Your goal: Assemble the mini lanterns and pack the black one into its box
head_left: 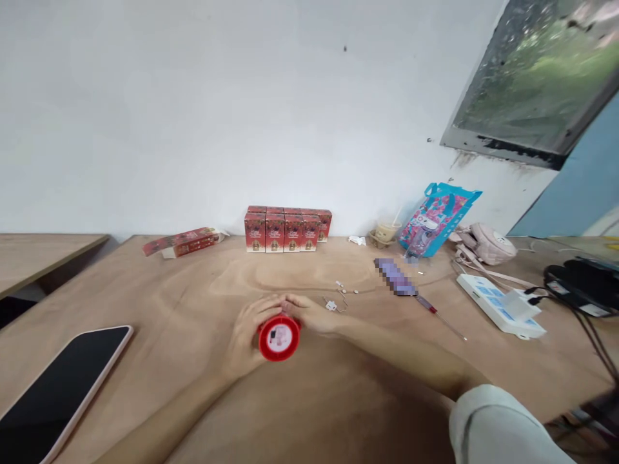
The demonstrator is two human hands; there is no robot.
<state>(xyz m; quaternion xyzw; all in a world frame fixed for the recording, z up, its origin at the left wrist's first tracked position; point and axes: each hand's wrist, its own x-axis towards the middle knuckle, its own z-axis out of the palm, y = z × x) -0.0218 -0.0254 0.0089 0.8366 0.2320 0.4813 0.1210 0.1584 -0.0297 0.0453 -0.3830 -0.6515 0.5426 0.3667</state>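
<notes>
A round red object [262,348] with a white disc set in its end faces me near the front middle of the table. Its rim is red, and a small dark square shows on the disc. My left hand [245,336] is wrapped round its left side, fingers curled over the far side. From the right, my right hand [312,316] closes on its far right edge, fingertips meeting those of the left. The rest of the object's body is hidden behind the hands. Small white pieces [331,305] lie on the table beyond my right hand.
Red boxes [275,233] stand along the wall, with opened boxes [193,242] to their left. A phone [62,386] lies at left. Rightward are a screwdriver [428,305], a drink cup [387,231], a blue bag [447,209], a pink bag [488,243] and a power strip [498,306].
</notes>
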